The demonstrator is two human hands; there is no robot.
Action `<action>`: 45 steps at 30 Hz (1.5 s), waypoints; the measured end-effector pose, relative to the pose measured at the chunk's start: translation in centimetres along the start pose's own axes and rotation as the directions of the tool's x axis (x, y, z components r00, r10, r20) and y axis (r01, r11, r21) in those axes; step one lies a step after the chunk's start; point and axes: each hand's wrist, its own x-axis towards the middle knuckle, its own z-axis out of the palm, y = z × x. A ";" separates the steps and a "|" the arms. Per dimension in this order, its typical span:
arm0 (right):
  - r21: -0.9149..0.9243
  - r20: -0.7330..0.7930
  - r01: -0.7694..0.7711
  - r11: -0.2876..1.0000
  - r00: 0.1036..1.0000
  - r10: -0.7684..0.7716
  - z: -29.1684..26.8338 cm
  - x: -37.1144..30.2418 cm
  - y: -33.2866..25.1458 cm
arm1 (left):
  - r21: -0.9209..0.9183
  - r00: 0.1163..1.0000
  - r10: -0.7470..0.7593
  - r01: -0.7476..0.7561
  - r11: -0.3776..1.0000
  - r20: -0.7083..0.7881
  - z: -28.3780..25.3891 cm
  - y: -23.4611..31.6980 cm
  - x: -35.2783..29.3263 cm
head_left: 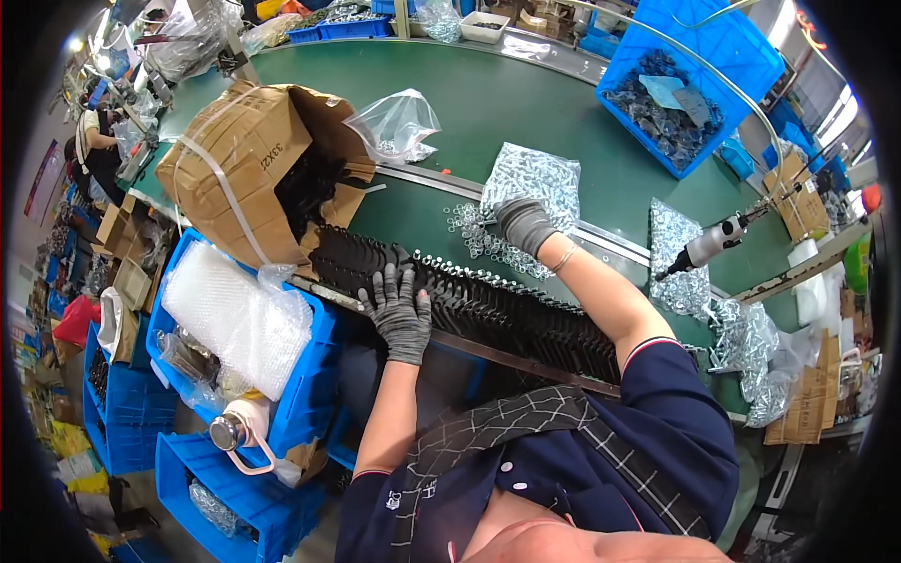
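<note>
My left hand [398, 314], in a grey striped glove, lies with fingers spread on a long row of black parts [488, 314] standing side by side. Small silvery pieces line the row's far edge. My right hand [526, 225], gloved the same way, is at the near edge of a clear bag of shiny metal fasteners [533, 183]. Its fingers curl downward and their tips are hidden, so what they hold does not show. Beside that hand, loose metal nuts [469, 230] spread over the green table [450, 84].
An open cardboard box [235, 169] with black parts stands at the row's left end. A power screwdriver [713, 242] hangs at right above another fastener bag [674, 281]. Blue bins hold dark parts [668, 103] and bubble wrap [235, 314]; a pink bottle [246, 432] stands near the latter.
</note>
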 end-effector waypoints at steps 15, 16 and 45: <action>0.160 -0.093 0.443 0.882 0.896 -0.433 3.4 -2.4 -0.7 | 0.016 0.998 -0.025 0.024 1.000 0.065 -0.1 0.4 0.2; 0.061 -0.053 0.479 0.875 0.877 -0.477 2.7 -2.7 -0.8 | 0.007 0.998 -0.028 0.028 1.000 0.056 0.0 0.3 0.2; 0.250 -0.285 0.487 0.837 0.863 -0.417 -1.5 6.0 -13.1 | 0.018 0.993 -0.050 0.049 0.999 0.111 0.1 0.3 0.2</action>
